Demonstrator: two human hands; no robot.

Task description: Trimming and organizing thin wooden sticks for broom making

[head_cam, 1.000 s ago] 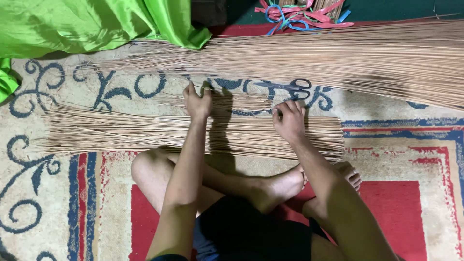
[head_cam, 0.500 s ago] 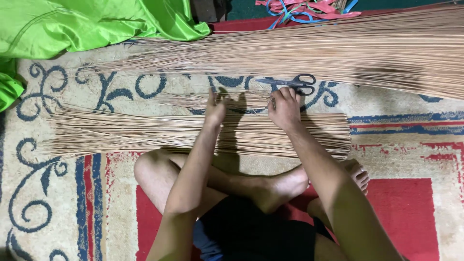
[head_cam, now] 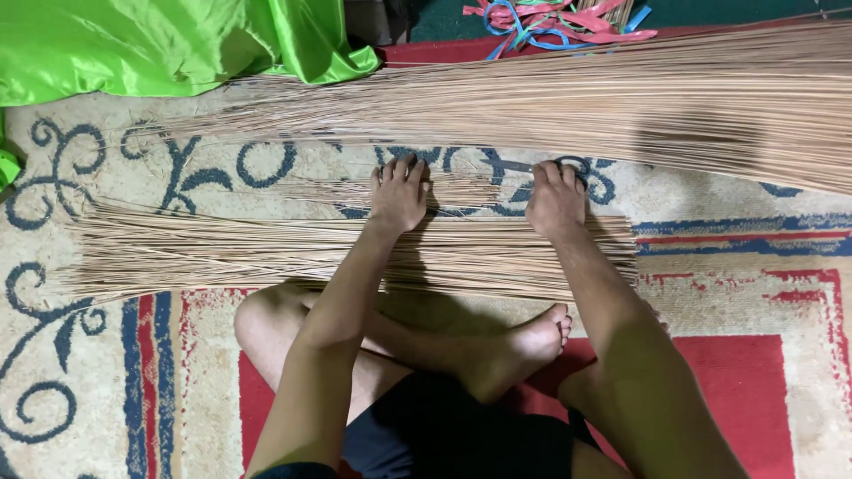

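Tan thin sticks [head_cam: 461,189] | left hand [head_cam: 398,195], right hand [head_cam: 556,197] palm-down on them | fingers slightly apart, clamping nothing

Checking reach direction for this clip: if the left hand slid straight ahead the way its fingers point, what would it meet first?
The left hand points away from the person, across a thin layer of loose tan sticks. Past a strip of patterned carpet, it would likely meet the large spread bundle of long tan sticks first.

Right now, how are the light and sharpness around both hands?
Head view: sharp, no motion blur; even indoor light. The left hand and right hand cast soft shadows on the near stick bundle. A darker shadow patch falls on the far stick pile. No glare.
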